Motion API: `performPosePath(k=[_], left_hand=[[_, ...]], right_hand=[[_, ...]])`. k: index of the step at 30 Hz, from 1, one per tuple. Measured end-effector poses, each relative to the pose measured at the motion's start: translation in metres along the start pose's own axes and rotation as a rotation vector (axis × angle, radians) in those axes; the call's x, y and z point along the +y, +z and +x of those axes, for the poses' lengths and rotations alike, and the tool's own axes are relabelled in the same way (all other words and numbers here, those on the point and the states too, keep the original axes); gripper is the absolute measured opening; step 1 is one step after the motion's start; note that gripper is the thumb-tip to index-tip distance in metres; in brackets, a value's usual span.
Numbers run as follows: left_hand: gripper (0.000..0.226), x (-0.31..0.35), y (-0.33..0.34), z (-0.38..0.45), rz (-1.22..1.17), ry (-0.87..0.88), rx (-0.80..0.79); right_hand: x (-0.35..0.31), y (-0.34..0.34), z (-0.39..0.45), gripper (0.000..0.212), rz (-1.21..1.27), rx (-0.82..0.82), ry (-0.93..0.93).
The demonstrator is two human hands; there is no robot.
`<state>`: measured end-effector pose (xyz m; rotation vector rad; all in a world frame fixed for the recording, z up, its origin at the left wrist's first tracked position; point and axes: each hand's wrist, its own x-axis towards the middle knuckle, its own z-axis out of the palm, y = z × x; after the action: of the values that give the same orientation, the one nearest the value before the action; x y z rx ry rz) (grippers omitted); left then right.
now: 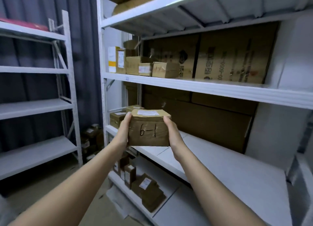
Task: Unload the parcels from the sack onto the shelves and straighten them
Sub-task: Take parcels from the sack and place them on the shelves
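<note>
Both hands (149, 132) grip parcel (149, 131) over white shelf (220, 159).

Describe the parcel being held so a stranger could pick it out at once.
Start at the tall white shelving unit on the right. In front of its third shelf, the left hand and right hand grip a small brown parcel by its sides. Unlike the boxes resting on the shelves, it is in the air and has "6-1" handwritten in black on its front.
</note>
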<state>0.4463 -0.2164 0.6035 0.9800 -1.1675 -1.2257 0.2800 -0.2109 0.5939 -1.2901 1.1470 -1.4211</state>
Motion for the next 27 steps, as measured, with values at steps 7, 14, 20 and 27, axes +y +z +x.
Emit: performPosePath(k=[7,14,20,27], left_hand=[[0.046,0.061,-0.002,0.078,0.036,0.162,-0.053],[0.052,0.113,0.034,0.164,0.017,0.325,-0.21],[0.051,0.132,0.073,0.234,0.04,0.397,-0.302],[0.061,0.128,0.097,0.319,0.185,0.408,-0.434]], right_hand=[[-0.063,0.012,0.071,0.026,-0.084,0.083,-0.312],[-0.107,-0.005,0.148,0.066,-0.189,0.282,-0.581],[-0.134,-0.036,0.211,0.058,-0.3,0.5,-0.698],[-0.121,-0.063,0.271,0.057,-0.407,0.725,-0.636]])
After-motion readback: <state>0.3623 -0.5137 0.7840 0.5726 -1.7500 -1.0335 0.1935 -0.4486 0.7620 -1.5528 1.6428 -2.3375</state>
